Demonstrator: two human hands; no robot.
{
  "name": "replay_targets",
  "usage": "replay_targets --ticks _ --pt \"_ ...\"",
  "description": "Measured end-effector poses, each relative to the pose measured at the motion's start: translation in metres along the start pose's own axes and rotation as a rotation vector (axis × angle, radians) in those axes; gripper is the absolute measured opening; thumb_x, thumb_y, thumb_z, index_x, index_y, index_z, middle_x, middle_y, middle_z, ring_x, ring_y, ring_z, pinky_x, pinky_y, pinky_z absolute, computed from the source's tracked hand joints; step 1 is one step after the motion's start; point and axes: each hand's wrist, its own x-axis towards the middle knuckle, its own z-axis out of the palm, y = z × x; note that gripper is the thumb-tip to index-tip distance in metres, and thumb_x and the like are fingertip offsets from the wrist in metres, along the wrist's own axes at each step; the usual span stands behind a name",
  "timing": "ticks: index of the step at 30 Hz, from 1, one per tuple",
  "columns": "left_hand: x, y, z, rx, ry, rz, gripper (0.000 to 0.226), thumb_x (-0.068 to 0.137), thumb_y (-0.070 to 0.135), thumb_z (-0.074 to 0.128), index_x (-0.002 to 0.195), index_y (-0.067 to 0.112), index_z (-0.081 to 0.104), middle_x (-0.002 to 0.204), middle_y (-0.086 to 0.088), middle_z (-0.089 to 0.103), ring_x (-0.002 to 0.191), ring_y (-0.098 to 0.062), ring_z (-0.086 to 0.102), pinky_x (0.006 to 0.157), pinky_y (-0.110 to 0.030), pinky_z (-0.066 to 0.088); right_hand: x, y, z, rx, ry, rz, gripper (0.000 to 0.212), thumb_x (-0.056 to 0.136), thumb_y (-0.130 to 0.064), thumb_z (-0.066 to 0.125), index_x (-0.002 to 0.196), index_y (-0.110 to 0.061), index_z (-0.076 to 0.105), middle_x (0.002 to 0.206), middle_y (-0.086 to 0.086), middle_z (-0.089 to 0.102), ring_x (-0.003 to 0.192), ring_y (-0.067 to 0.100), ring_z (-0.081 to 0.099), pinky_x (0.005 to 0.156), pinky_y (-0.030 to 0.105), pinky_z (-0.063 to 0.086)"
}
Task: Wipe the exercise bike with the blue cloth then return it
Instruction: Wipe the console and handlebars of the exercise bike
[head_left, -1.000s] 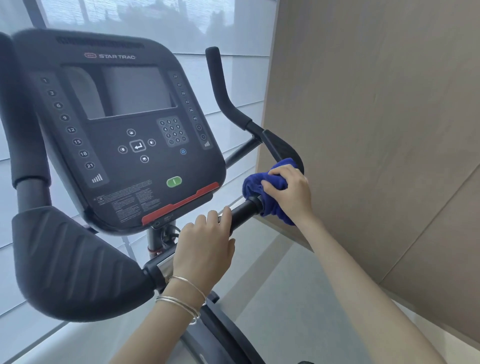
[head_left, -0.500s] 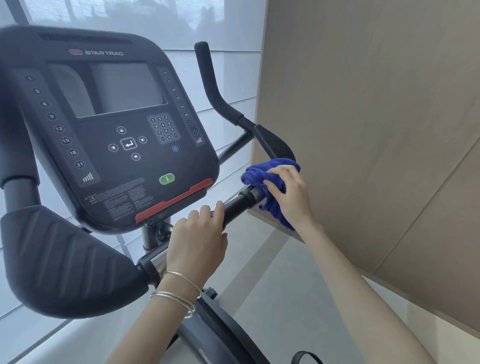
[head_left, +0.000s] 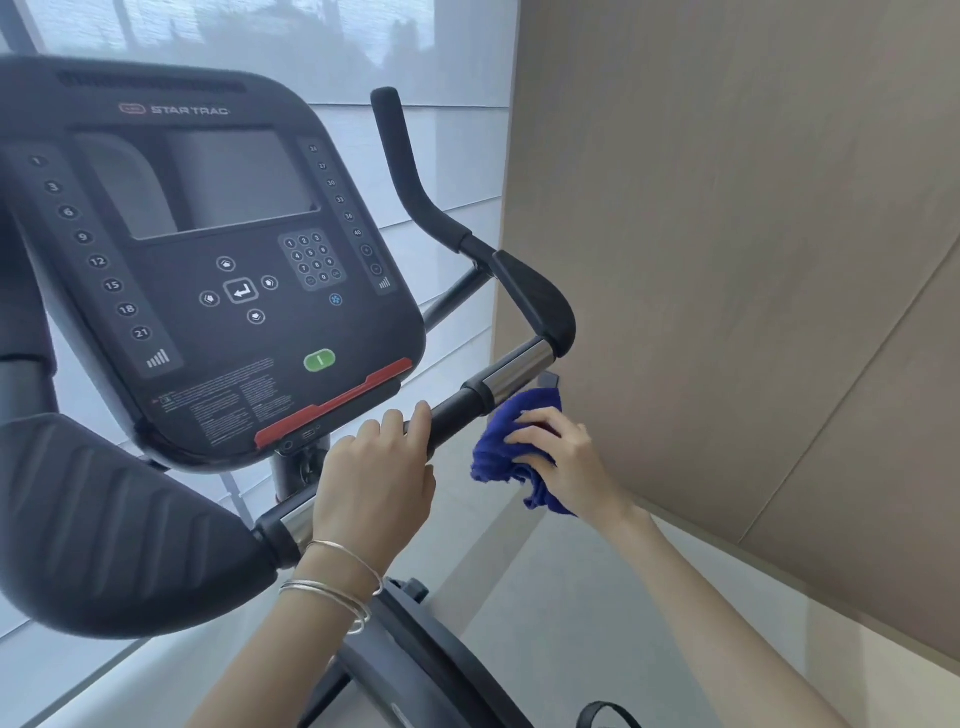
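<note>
The exercise bike's dark console (head_left: 218, 270) fills the left of the view, with its right handlebar (head_left: 498, 374) running up to a black elbow pad and an upright grip. My left hand (head_left: 374, 483) grips the black part of that bar below the console. My right hand (head_left: 566, 462) holds the bunched blue cloth (head_left: 511, 447) just below and to the right of the bar's chrome section, off the bar.
A beige panelled wall (head_left: 753, 260) stands close on the right. A window with a grey blind (head_left: 441, 156) lies behind the bike. The left elbow pad (head_left: 114, 519) bulges at lower left. Grey floor (head_left: 561, 623) shows below, beside the bike's frame (head_left: 426, 665).
My right hand has come down off the handlebar with the blue cloth, uncovering the chrome section. The left hand keeps its grip on the bar.
</note>
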Motion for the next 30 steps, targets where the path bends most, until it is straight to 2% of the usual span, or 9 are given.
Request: replay_targets --ticks 5,10,13,16,18,20,26,28,30 --pt "-0.001 0.0 0.001 -0.005 -0.005 -0.006 0.055 0.091 0.039 0.043 0.14 0.019 0.024 0.105 0.0 0.055 0.088 -0.021 0.056 0.061 -0.03 0.033 0.012 -0.004 0.007 0.101 0.189 0.003 0.015 0.083 -0.008 0.061 0.097 -0.004 0.067 0.107 0.012 0.064 0.097 0.028 0.061 0.082 0.046 0.052" --pt "0.0 0.0 0.0 -0.008 -0.009 -0.011 0.052 0.092 0.036 0.042 0.139 0.018 0.028 0.106 -0.002 0.056 0.089 -0.022 0.057 0.06 -0.031 0.033 0.021 0.009 0.005 0.159 0.365 0.185 0.02 0.077 0.006 0.068 0.095 -0.001 0.065 0.104 0.013 0.066 0.098 0.032 0.06 0.085 0.055 0.049" --pt "0.0 0.001 0.0 0.003 -0.02 -0.017 0.052 0.092 0.035 0.042 0.139 0.018 0.028 0.107 -0.002 0.056 0.089 -0.022 0.057 0.06 -0.031 0.032 0.018 0.006 0.006 0.133 0.357 0.107 0.016 0.079 -0.001 0.066 0.095 -0.002 0.065 0.104 0.012 0.066 0.097 0.031 0.059 0.082 0.054 0.049" --pt "0.0 0.0 0.0 0.012 -0.019 -0.011 0.053 0.091 0.037 0.041 0.139 0.019 0.027 0.107 -0.001 0.056 0.088 -0.021 0.057 0.06 -0.03 0.032 0.014 0.001 0.007 0.11 0.324 0.018 0.016 0.078 -0.007 0.066 0.094 -0.006 0.066 0.103 0.009 0.067 0.097 0.022 0.057 0.079 0.05 0.051" --pt "0.0 0.0 -0.001 0.001 -0.025 -0.011 0.054 0.091 0.037 0.042 0.14 0.019 0.026 0.107 -0.001 0.056 0.086 -0.02 0.057 0.059 -0.029 0.033 0.015 0.005 0.006 0.101 0.339 0.034 0.018 0.076 -0.006 0.071 0.093 -0.006 0.067 0.101 0.009 0.068 0.097 0.02 0.057 0.079 0.049 0.051" --pt "-0.001 0.001 -0.001 -0.004 -0.026 -0.013 0.054 0.091 0.036 0.042 0.14 0.019 0.026 0.107 0.0 0.056 0.085 -0.02 0.056 0.059 -0.029 0.033 0.017 0.011 0.006 0.099 0.362 0.082 0.019 0.073 -0.001 0.074 0.092 -0.003 0.069 0.1 0.011 0.068 0.095 0.027 0.06 0.08 0.051 0.052" --pt "-0.001 0.0 -0.002 0.0 -0.03 -0.014 0.054 0.091 0.035 0.042 0.14 0.019 0.028 0.106 -0.001 0.056 0.087 -0.022 0.057 0.059 -0.03 0.032 0.037 0.032 0.007 0.132 0.465 0.283 0.017 0.074 0.002 0.074 0.09 0.002 0.069 0.097 0.016 0.068 0.092 0.032 0.06 0.083 0.051 0.05" --pt "-0.001 0.001 -0.003 0.0 -0.033 -0.017 0.053 0.091 0.034 0.043 0.139 0.018 0.028 0.106 -0.001 0.056 0.086 -0.022 0.057 0.059 -0.03 0.033 0.034 0.031 0.009 0.121 0.468 0.253 0.017 0.074 0.001 0.074 0.09 0.001 0.069 0.097 0.015 0.068 0.092 0.031 0.06 0.083 0.048 0.051" --pt "0.0 0.001 -0.002 0.001 -0.03 -0.016 0.052 0.091 0.034 0.042 0.139 0.018 0.027 0.106 -0.001 0.056 0.085 -0.021 0.056 0.059 -0.03 0.033 0.027 0.026 0.013 0.119 0.424 0.146 0.016 0.075 -0.005 0.074 0.09 -0.001 0.07 0.097 0.012 0.068 0.091 0.029 0.061 0.083 0.043 0.052"
